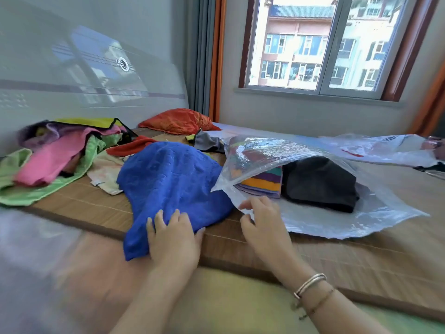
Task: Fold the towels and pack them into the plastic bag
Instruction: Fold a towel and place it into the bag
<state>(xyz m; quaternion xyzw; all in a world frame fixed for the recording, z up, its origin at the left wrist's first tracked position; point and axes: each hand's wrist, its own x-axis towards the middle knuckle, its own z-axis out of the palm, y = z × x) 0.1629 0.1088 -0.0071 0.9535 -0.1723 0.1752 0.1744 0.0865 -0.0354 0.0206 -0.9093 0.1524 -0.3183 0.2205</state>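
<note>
- The left hand [174, 239] lay nearest, fingers spread flat on the near end of a blue towel [173, 184] on the bed's bamboo mat [337, 251].
- Just right of it, the right hand [262, 222] pinched the mouth edge of the clear plastic bag [337, 218].
- Beyond the right hand, inside the bag, sat a folded striped towel [263, 183] beside a dark folded towel [320, 184].
- Far left of the left hand lay a heap of unfolded towels [53, 160].

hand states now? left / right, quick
Left hand: open, fingers resting flat on the blue towel, no grip.
Right hand: pinching the open edge of the clear plastic bag.
</note>
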